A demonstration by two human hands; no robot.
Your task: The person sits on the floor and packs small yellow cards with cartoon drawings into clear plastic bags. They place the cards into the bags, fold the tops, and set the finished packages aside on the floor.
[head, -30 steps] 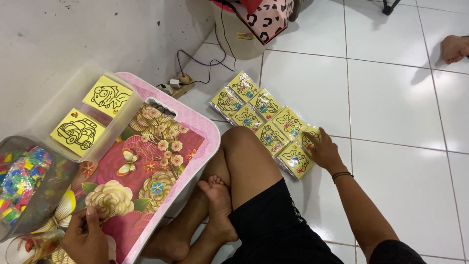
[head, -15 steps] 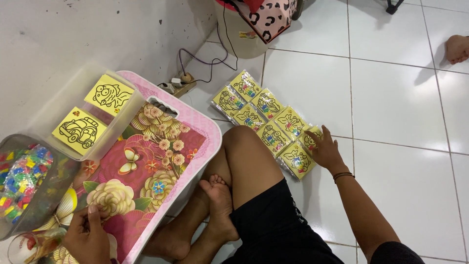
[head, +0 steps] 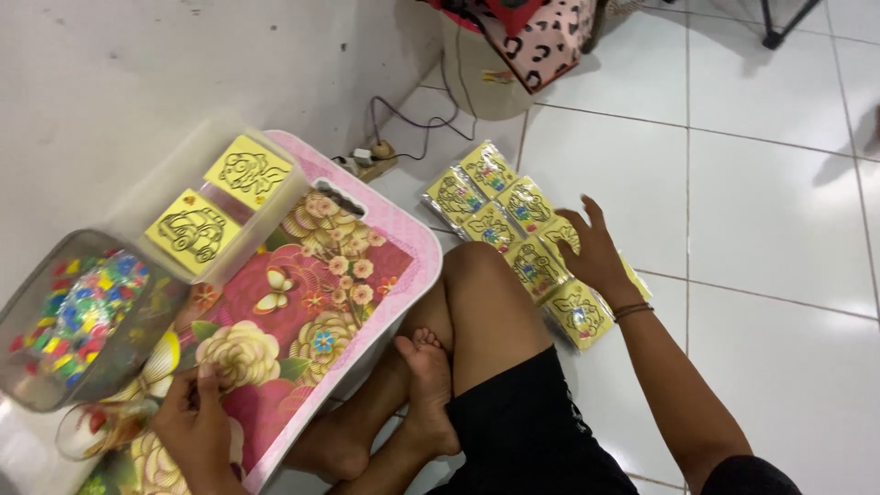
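- Yellow plastic-wrapped packets (head: 513, 243), each with a line drawing on a yellow card, lie overlapping in two rough rows on the white tiled floor (head: 779, 211), just beside the person's right knee.
- Right hand (head: 596, 252): grip open, fingers spread flat over the packets at the near-right end of the rows; palm rests on them, nothing closed between the fingers.
- Left hand (head: 197, 422): fingers curled down onto the flowered pink lap surface (head: 312, 302) near its front-left part; whether the grip pinches anything, I cannot tell.
- Handling judgement: the packets look light, thin and flexible; the glossy wrap is likely slippery, so a stack would slide apart. Best taken by an edge or corner, thumb under, fingers on top, one at a time.
- Count, packets on the floor: about eight visible; some are partly covered by the hand, so the count is uncertain.
- Count, loose yellow picture cards (head: 220, 202): two, lying in a clear plastic box (head: 160, 188) at the far-left of the surface.
- Count, clear tub of small coloured pieces (head: 73, 316): one, tilted, at the left edge.
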